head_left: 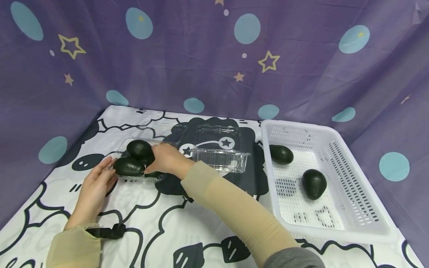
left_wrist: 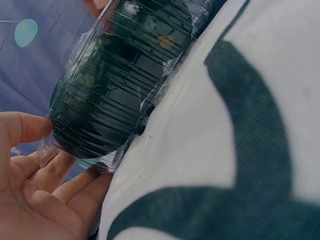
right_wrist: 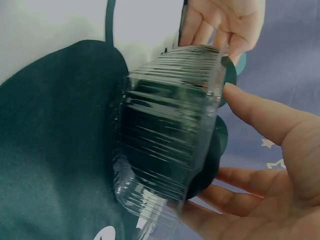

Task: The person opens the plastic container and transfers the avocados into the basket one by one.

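A clear plastic clamshell container (left_wrist: 107, 75) with ridged walls holds several dark green avocados (head_left: 129, 166). My left hand (head_left: 95, 186) pinches its left end, fingers at the rim and wall, as the left wrist view shows close up. Over the container's right part, my right hand (head_left: 167, 160) grips an avocado (right_wrist: 205, 175), its thumb and fingers spread around the fruit at the open top. Another avocado (head_left: 139, 150) sits higher, toward the back. The right hand partly hides the fruit beneath it.
Just right of the hands stands a second open clear container (head_left: 219, 160). A white perforated basket (head_left: 338, 234) with two avocados (head_left: 314, 184) is at the right. A purple curtain (head_left: 201, 67) hangs behind the table with its black-and-white patterned cloth (head_left: 151, 238).
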